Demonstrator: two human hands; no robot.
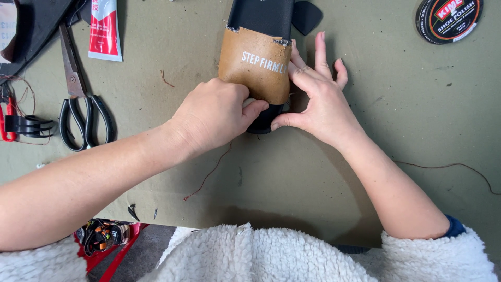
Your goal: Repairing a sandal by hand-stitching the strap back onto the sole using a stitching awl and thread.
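A black shoe (pixel 263 15) lies sole-down on the olive table (pixel 365 172), its heel toward me. A brown insole (pixel 255 62) with white lettering sticks out of it. My left hand (pixel 214 115) is curled against the heel end, thumb pressing on the insole's lower edge. My right hand (pixel 318 99) rests flat on the shoe's right side, thumb and forefinger pinching the heel rim, the other fingers spread on the table.
Black-handled scissors (pixel 81 109) lie at the left, a red-and-white glue tube (pixel 104 28) above them. A round shoe polish tin (pixel 449 18) sits top right. Brown thread (pixel 209 175) trails across the table. Red-and-black tools (pixel 15 125) lie at the far left.
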